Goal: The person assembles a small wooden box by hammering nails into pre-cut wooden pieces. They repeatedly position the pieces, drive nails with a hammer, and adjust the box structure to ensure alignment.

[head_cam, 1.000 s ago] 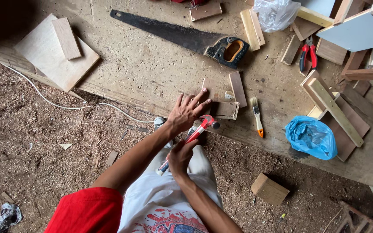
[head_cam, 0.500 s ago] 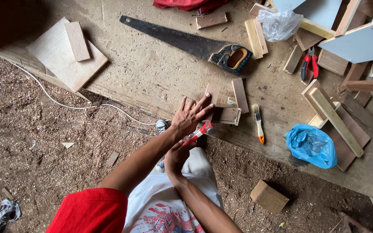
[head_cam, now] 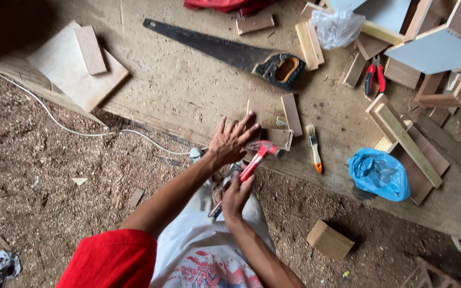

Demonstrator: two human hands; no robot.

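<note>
Since the earlier frames the hammer's head has been coming down a bit closer to the small wood pieces, and the spread hand has been shifting slightly over them; everything else on the board is sitting where it was.

Head view: the right hand [head_cam: 237, 195] is wrapping closed around the red-handled hammer [head_cam: 256, 160], fingers clamped on the lower part of the handle, with the metal head pointing up and away from the grip, just above the small wooden pieces [head_cam: 278, 124]. The left hand [head_cam: 230, 141] is lying flat with fingers fanned apart, gripping nothing, pressing right beside the hammer head on those pieces. Just past the hammer head a small paintbrush [head_cam: 314, 147] is lying on the board. Further out from the grip a handsaw [head_cam: 225, 51] is resting, and well off to the side a blue plastic bag [head_cam: 379, 173].
</note>
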